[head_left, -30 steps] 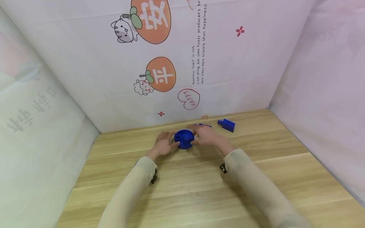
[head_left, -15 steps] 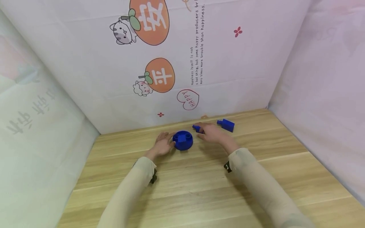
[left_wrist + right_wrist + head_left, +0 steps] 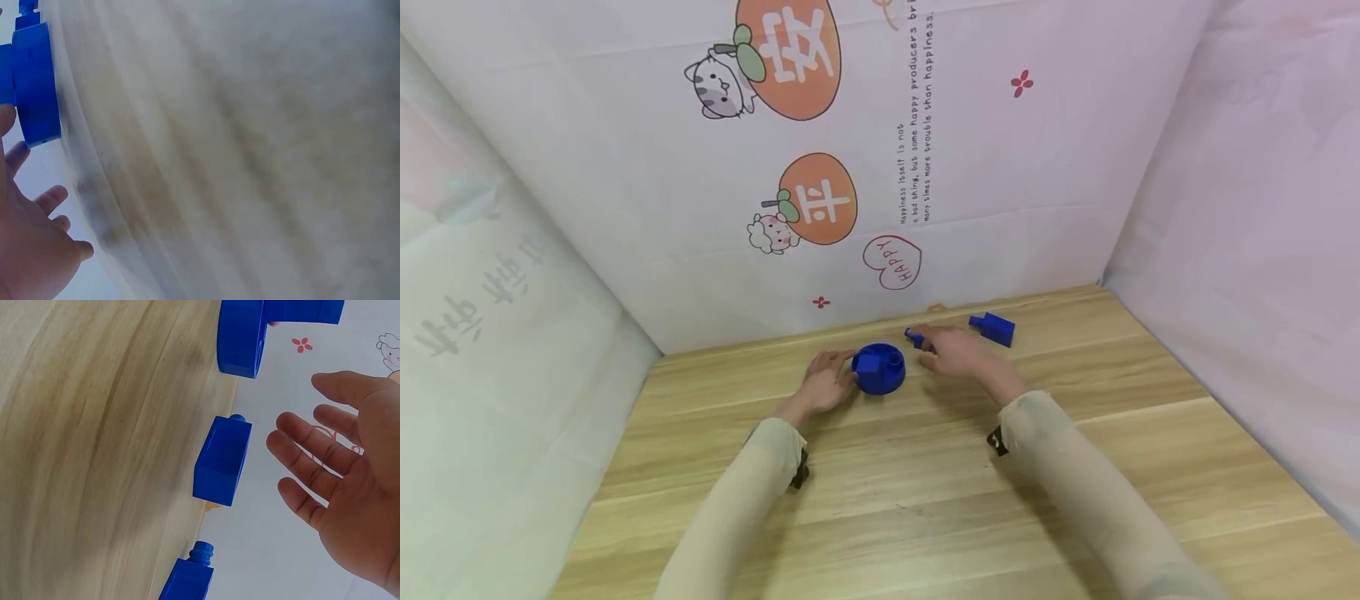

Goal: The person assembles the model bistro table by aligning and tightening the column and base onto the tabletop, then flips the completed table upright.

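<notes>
A round blue base (image 3: 883,387) with a raised rim stands on the table, with a blue bottle-shaped block (image 3: 868,364) upright inside it toward the left. To the right in the base is a ring-shaped socket (image 3: 895,359). My left hand (image 3: 825,386) touches the base's left side, its thumb and forefinger at the rim and the other fingers spread. My right hand (image 3: 953,352) hovers by a second blue block (image 3: 222,462) with a short neck, which lies on the table. In the right wrist view its fingers (image 3: 312,447) are extended, apart from that block.
A third blue block (image 3: 997,329) with a ribbed neck (image 3: 200,552) lies farther right on the wooden table (image 3: 895,500). Close behind the things rises a wall of printed white cloth (image 3: 970,167), with more cloth at both sides.
My right hand has left the base and moved right to the second block. The block in the base has shifted from right to left as the base turned. My left hand stays at the rim.
</notes>
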The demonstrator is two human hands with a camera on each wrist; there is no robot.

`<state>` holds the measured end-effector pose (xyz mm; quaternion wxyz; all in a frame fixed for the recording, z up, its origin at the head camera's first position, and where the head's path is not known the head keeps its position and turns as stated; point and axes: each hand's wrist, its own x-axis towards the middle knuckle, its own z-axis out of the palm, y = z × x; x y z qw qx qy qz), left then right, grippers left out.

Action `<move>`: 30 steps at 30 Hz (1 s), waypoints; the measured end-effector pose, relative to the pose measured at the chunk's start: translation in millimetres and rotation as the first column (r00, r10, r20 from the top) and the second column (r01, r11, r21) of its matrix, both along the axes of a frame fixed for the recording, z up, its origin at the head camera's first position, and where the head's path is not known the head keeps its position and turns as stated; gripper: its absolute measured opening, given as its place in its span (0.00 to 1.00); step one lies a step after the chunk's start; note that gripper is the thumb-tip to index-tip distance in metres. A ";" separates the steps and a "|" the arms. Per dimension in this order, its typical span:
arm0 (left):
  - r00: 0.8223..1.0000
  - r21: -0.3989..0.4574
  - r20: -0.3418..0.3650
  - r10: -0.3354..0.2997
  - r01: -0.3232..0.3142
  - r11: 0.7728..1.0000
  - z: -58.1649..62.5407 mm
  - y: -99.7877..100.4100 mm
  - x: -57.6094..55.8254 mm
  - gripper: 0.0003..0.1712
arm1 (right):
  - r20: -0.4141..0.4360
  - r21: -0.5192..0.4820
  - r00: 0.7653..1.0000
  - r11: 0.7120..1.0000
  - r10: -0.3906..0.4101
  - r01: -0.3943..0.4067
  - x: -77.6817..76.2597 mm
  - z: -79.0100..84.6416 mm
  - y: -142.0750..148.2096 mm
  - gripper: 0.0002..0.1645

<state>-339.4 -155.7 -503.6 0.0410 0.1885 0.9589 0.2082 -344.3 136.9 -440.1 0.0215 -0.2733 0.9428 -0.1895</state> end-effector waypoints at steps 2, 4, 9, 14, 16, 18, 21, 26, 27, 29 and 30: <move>1.000 0.015 -0.003 0.010 -0.010 1.000 -0.8 -0.9 0.5 0.31 | -0.001 -0.001 1.000 1.000 -0.005 0.005 -1.1 -1.0 -0.8 0.34; 1.000 0.014 -0.003 0.018 -0.018 1.000 -1.1 -1.4 0.4 0.31 | -0.001 -0.002 1.000 1.000 -0.018 0.018 -1.4 -1.3 -1.4 0.33; 1.000 -0.009 -0.009 0.028 -0.028 1.000 0.3 -1.6 1.1 0.30 | 0.001 -0.005 1.000 1.000 -0.017 0.017 -1.6 -2.7 -2.5 0.33; 1.000 0.038 0.002 0.030 -0.030 0.999 7.5 -0.9 5.5 0.31 | -0.004 -0.003 1.000 1.000 -0.022 0.022 -1.6 -3.9 -1.8 0.34; 0.999 0.042 0.016 0.040 -0.040 0.998 10.4 -0.3 6.5 0.34 | 0.000 -0.007 1.000 1.000 -0.027 0.027 -1.2 -2.8 -1.4 0.34; 0.998 0.016 0.020 0.052 -0.052 0.999 11.4 0.9 6.0 0.39 | -0.002 -0.002 1.000 1.000 -0.025 0.025 -0.9 -1.8 -1.4 0.34; 0.996 -0.041 0.012 0.086 -0.085 0.996 8.2 5.5 4.3 0.52 | -0.016 0.007 1.000 1.000 -0.009 0.009 -0.8 -1.6 -1.9 0.34; 0.991 -0.124 -0.036 0.132 -0.135 0.983 5.7 18.2 6.7 0.62 | -0.052 0.013 0.999 1.000 0.013 -0.013 -1.3 -4.6 -2.6 0.34; 0.990 -0.130 -0.034 0.136 -0.140 0.982 6.5 19.8 7.8 0.61 | -0.057 0.015 0.998 1.000 0.015 -0.015 -1.4 -5.2 -2.6 0.34; 0.990 -0.131 -0.025 0.137 -0.139 0.982 6.4 21.3 8.7 0.58 | -0.061 0.013 0.998 1.000 0.019 -0.018 -1.0 -5.4 -2.6 0.34; 0.990 -0.125 -0.016 0.137 -0.138 0.983 6.3 21.2 8.9 0.57 | -0.061 0.012 0.998 1.000 0.018 -0.017 -0.9 -5.6 -2.4 0.34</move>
